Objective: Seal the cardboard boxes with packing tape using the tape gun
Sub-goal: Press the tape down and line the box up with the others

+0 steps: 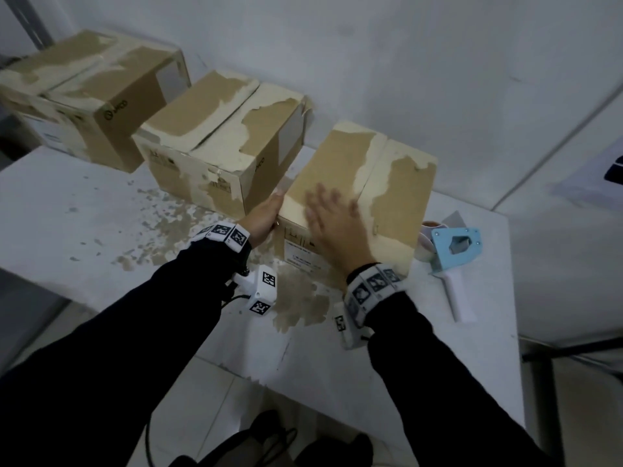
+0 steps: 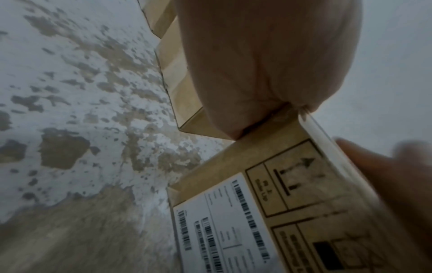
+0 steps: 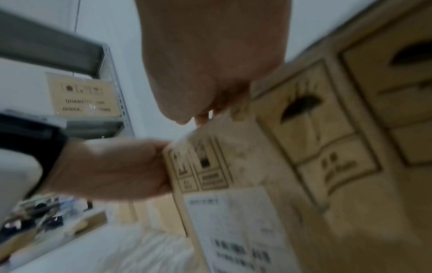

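The nearest cardboard box point(image 1: 394, 183) stands on the white table point(image 1: 84, 214), with its top flaps down and an open seam along the middle. My left hand point(image 1: 266, 214) lies flat against the box's left side near the front corner. My right hand point(image 1: 333, 217) rests on top of the left flap, fingers spread and blurred. The blue tape gun point(image 1: 451, 254) with a white handle lies on the table just right of the box, held by neither hand. The left wrist view shows my palm point(image 2: 257, 64) against the box point(image 2: 268, 184). The right wrist view shows my right hand point(image 3: 210, 64) over the box edge point(image 3: 257, 166).
Two more worn cardboard boxes stand in a row behind to the left, the middle one point(image 1: 219, 136) close to the near box and the far one point(image 1: 91, 92). A white wall runs behind them. The table top has peeled brown patches point(image 1: 300, 305).
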